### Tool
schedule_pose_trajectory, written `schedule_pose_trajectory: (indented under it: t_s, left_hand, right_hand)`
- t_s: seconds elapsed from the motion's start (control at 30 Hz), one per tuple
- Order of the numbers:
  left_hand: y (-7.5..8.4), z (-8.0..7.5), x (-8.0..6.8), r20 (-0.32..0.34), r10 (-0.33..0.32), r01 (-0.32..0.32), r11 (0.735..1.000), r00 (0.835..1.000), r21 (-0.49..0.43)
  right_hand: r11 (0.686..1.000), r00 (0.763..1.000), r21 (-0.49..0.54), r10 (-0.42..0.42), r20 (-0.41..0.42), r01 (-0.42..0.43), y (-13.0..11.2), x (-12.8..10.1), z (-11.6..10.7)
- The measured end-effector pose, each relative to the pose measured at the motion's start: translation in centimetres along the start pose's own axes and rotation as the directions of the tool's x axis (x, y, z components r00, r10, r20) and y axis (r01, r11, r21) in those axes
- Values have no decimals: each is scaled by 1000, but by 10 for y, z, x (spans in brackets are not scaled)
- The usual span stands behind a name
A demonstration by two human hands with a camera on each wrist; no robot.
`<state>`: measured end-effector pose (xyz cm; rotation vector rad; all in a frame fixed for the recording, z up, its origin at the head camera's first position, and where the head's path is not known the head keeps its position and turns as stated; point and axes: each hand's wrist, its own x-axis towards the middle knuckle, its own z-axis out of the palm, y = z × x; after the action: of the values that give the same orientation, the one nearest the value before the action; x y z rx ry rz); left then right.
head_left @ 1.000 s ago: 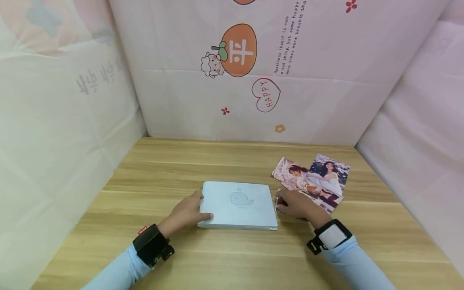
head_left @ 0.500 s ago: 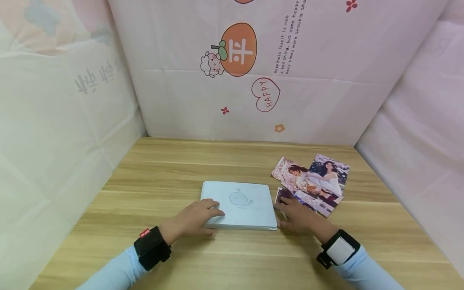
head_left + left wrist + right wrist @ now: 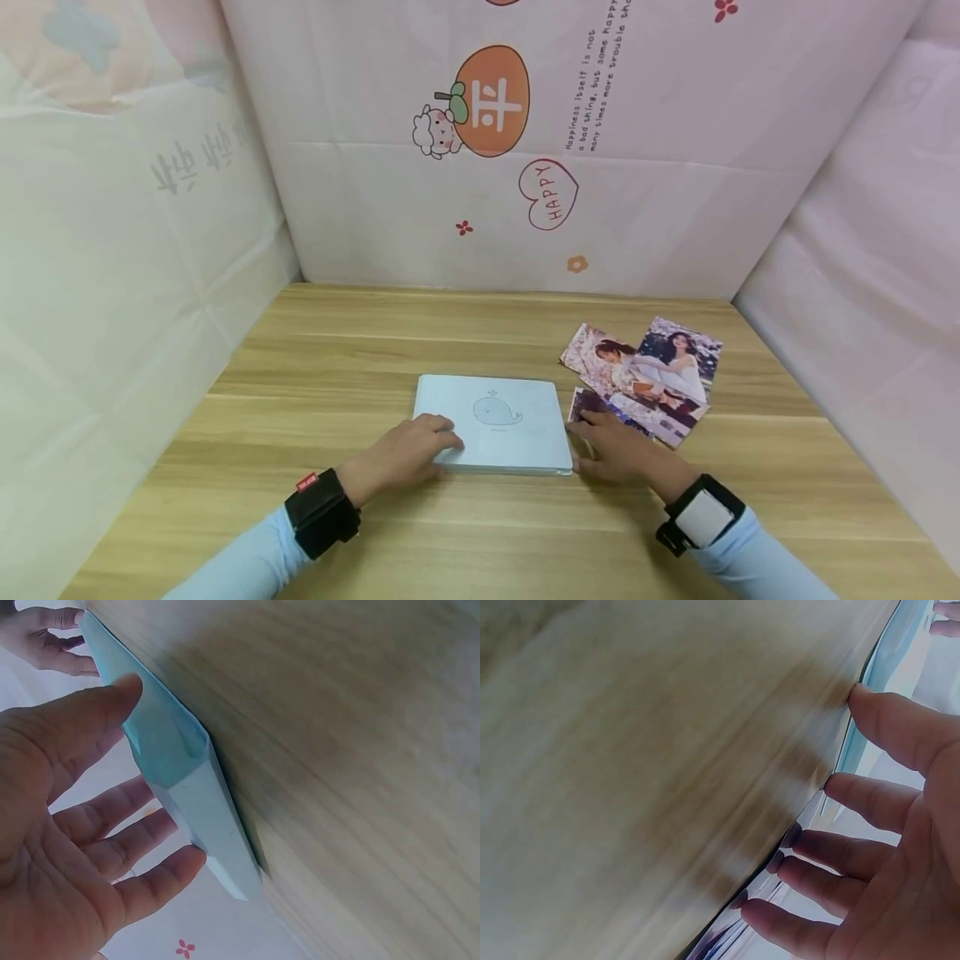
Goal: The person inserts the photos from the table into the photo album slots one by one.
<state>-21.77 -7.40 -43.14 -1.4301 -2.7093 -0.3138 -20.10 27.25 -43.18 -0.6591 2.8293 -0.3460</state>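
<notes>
A pale blue album (image 3: 495,421) with a whale drawing lies shut on the wooden table (image 3: 360,350). My left hand (image 3: 431,442) rests with straight fingers on the cover's front-left corner. In the left wrist view the left hand (image 3: 97,825) is spread, its thumb against the album (image 3: 180,780) edge. My right hand (image 3: 592,442) lies flat beside the album's right edge, its fingers touching a dark photo (image 3: 592,404). The right wrist view shows the right hand (image 3: 900,855) with spread fingers and its thumb at the album (image 3: 881,667) edge.
Two larger overlapping photos (image 3: 652,371) lie on the table to the right of the album. Fabric walls with cartoon prints (image 3: 487,104) close in the table at the back and on both sides.
My left hand slid from the album's left edge onto its front-left corner. My right hand drew back toward the front-right corner, uncovering the dark photo. The album stayed put.
</notes>
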Motion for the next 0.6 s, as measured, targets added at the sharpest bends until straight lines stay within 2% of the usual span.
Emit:
schedule_pose_trajectory:
  t_s: [0.17, 0.37, 0.6]
  left_hand:
    - [2, -1, 5, -9, -6, 6, 999, 1000, 40]
    - [11, 0, 19, 20, -26, 25, 998, 999, 62]
    - [19, 7, 35, 45, -17, 13, 996, 999, 91]
  right_hand:
    - [1000, 1000, 1, 24, 14, -24, -1, 0, 0]
    - [1000, 999, 11, 29, 18, -30, -5, -2, -2]
    - [1000, 1000, 13, 26, 18, -26, -8, -2, -4]
